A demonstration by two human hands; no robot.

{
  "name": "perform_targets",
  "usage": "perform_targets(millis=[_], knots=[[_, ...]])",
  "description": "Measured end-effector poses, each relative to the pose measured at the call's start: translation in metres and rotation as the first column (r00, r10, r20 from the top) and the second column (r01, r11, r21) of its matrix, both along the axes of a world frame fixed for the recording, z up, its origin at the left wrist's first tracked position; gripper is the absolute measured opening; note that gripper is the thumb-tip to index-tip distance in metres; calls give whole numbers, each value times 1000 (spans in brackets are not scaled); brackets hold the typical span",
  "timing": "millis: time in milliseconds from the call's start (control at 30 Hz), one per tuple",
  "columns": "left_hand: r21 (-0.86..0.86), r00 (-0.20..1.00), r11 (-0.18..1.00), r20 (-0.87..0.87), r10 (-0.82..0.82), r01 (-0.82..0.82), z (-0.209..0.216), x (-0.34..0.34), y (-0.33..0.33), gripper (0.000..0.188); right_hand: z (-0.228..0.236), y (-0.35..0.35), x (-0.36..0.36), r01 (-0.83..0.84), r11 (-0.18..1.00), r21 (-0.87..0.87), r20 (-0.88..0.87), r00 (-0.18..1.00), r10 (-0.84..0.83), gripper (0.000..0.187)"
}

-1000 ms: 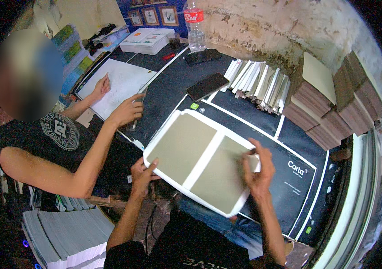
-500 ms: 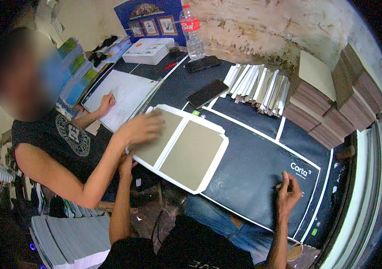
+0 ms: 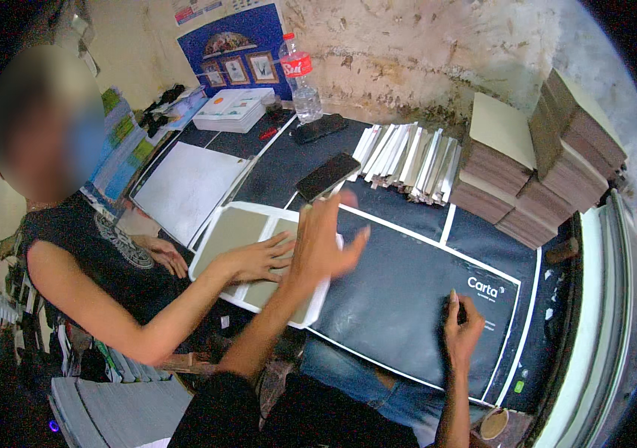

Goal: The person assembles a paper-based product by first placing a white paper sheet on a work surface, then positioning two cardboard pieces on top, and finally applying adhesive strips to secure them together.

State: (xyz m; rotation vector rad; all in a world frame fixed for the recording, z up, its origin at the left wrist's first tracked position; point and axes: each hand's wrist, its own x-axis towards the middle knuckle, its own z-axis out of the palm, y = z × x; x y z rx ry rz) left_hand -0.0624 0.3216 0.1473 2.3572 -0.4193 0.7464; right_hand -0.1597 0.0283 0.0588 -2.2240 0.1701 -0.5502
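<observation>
Here's your left hand, blurred, fingers spread wide and nothing visible in its grasp, right over the right-hand part of the cover; whether it touches, you can't tell from this angle! That cover, two grey-beige panels framed in white, lies at the left end of the black mat, at a slant, just beside the white sheet. And look, the co-worker's hand is on it too, palm down, fingers fanned across the middle, close beside your left wrist! Their other hand rests loosely curled near the cover's left corner. Over to your right hand: well apart from the cover, above the mat's right side, fingers curled, thumb and forefinger nearly together; whether anything small is pinched there, you can't tell. Up beyond your left hand lies a dark phone, with a bundle of pale strips to its right, then the stacked boards against the stained wall. Back there, a clear bottle with a red label stands upright, just beside a second dark, flat object!
</observation>
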Motion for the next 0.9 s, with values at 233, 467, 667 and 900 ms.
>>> perform_targets(millis=[233, 467, 667, 900], knots=[[445, 641, 853, -577, 506, -273, -56, 192, 92, 135, -16, 6, 9, -92, 992, -85, 120, 988, 102, 14], [604, 649, 789, -558, 516, -108, -32, 211, 64, 111, -8, -11, 6, 147, 989, 2, 280, 950, -141, 25], [645, 693, 717, -391, 606, -264, -48, 245, 113, 82, -20, -2, 5, 92, 981, 171, 156, 981, -119, 27], [548, 650, 792, -504, 569, -269, -42, 276, 117, 86, -15, -9, 2, 104, 965, 239, 30, 993, -114, 23]])
